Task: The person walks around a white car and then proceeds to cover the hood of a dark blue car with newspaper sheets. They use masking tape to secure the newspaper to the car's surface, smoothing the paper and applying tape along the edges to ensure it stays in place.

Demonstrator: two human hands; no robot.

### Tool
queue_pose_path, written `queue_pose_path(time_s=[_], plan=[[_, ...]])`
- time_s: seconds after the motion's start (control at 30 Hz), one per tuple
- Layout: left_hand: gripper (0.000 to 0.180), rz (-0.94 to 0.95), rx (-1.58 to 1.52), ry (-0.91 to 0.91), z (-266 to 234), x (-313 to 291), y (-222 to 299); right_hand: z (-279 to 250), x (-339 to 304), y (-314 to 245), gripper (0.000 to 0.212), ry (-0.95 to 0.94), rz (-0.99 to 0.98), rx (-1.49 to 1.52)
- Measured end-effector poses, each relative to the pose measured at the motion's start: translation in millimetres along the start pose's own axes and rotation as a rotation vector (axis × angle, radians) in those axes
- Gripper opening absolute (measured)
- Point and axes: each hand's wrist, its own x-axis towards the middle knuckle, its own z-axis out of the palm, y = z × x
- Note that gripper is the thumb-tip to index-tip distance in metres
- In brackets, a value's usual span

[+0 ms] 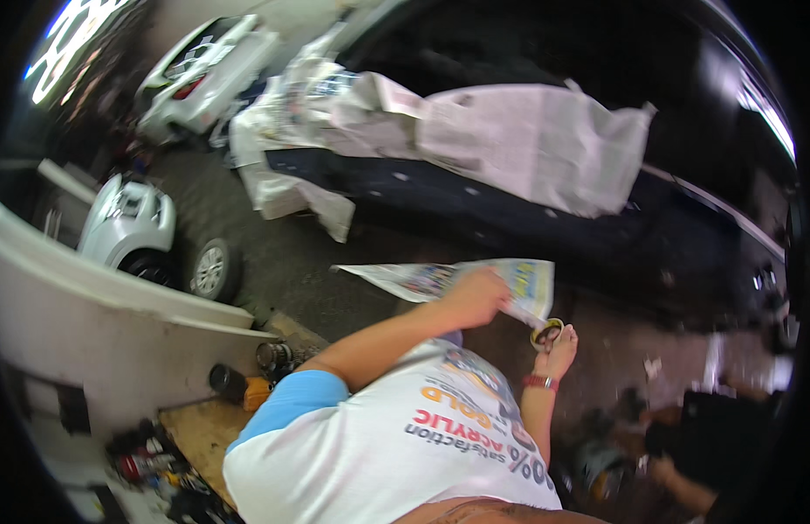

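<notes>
My left hand (475, 297) is closed on a sheet of newspaper (533, 281), which spreads out to both sides of it in front of my chest. In my right hand (559, 348) is a yellowish roll of tape (545, 333), right by the sheet's lower right corner; a red band circles that wrist. Beyond both hands stands a dark car (475, 205). Several joined newspaper sheets (527, 140) hang over part of its side, creased and loose at the lower left.
Left of me are a white car (209, 79), a pale bumper-like car part (130, 223), a loose wheel (216, 269) and a low wall (99, 288). Tools and bottles (161, 463) lie at lower left. Another person (710, 437) in dark clothes is at lower right.
</notes>
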Motion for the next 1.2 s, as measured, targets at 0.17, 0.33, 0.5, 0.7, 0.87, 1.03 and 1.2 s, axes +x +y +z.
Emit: queue_pose_path(time_s=[0.17,0.33,0.5,0.7,0.87,1.03,1.2], plan=[[0.019,-0.036,-0.053,-0.021,4,-23,1,-13,-26,-81,0.038,0.230,-0.136,-0.212],[0.045,0.055,0.000,-0.152,17,11,47,9,-43,-138,0.076,-0.276,-0.837,-1.081],[0.056,0.248,0.038,-0.186,27,48,69,29,-50,-161,0.081,-0.321,-0.839,-1.310],[0.061,0.368,0.089,-0.253,24,93,74,34,-20,-184,0.060,-0.415,-0.974,-1.469],[0.063,0.364,0.031,-0.383,21,139,70,18,11,-192,0.023,-0.373,-0.893,-1.503],[0.076,0.266,-0.072,-0.510,42,172,66,-17,32,-193,0.015,-0.414,-0.418,-1.253],[0.076,0.118,-0.193,-0.432,84,203,44,-31,63,-231,0.010,-0.208,-0.301,-0.934]])
